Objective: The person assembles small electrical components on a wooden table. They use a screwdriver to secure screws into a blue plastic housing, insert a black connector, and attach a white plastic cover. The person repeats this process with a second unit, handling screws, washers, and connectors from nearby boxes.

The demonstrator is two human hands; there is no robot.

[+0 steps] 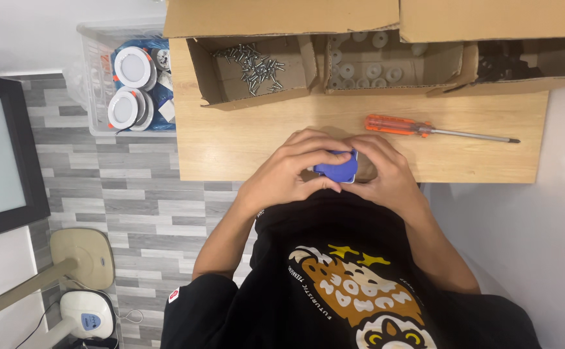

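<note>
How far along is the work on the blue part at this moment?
Done: nothing finished shows on the wooden table. In hand: left hand and right hand both grip the blue part. Left: the orange screwdriver lies untouched, and screws and white round pieces sit in their cardboard boxes.

Black short-sleeved T-shirt [334, 258], owl print, bare forearms

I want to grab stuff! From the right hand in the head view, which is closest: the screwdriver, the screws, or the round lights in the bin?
1. Screwdriver, just beyond the right hand.
2. Screws, in the left cardboard box.
3. Round lights, in the clear bin off the table's left edge.
</note>
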